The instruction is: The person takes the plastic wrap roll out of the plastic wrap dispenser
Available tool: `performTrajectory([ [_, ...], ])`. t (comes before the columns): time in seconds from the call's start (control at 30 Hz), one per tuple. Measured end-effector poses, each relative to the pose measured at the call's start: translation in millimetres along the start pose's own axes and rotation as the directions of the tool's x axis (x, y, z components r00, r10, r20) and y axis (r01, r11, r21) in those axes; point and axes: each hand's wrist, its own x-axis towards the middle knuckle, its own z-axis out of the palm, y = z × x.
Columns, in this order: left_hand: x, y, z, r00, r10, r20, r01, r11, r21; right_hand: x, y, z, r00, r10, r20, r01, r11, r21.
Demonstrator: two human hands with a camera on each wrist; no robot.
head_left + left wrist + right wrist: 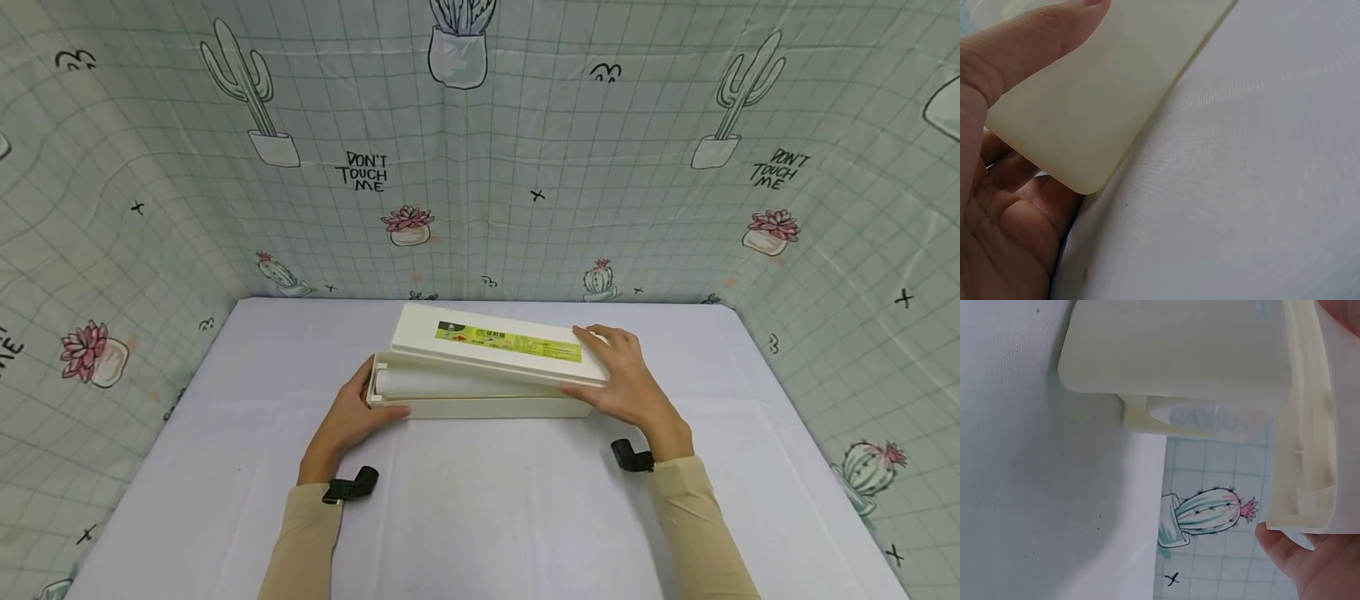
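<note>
one white base (487, 408) on the worktop (480, 500), end held in your left grip (354, 411); one labelled lid (501, 342) aslant above, pinched in your right grip (624, 379): steady the base, level the lid.

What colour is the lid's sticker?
The sticker is mostly yellow-green; it shows best in the head view.

Head cam: can't see white roll's (450, 384) R end, lid (487, 357) covers it. Label (508, 341) fine print too sm. for me to read. L hand (356, 412) fingers partly hidden behind box (487, 408). Sleeves (303, 537) cut at btm edge. L wrist cam: thumb (1041, 44) tip clipped, top.
</note>
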Motion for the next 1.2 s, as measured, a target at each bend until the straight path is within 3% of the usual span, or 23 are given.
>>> performTrajectory([
  [0.47, 0.4, -0.7, -0.7, 1.000, 0.011, 0.004, -0.011, 1.000, -0.012, -2, 8, -5, 0.999, -0.006, -0.034, 0.006, 1.000, -0.014],
  [1.2, 2.3, -1.8, 0.1, 1.000, 0.026, 0.011, -0.025, 0.999, -0.035, -5, 24, -18, 0.996, 0.056, -0.069, -0.056, 0.998, -0.002],
])
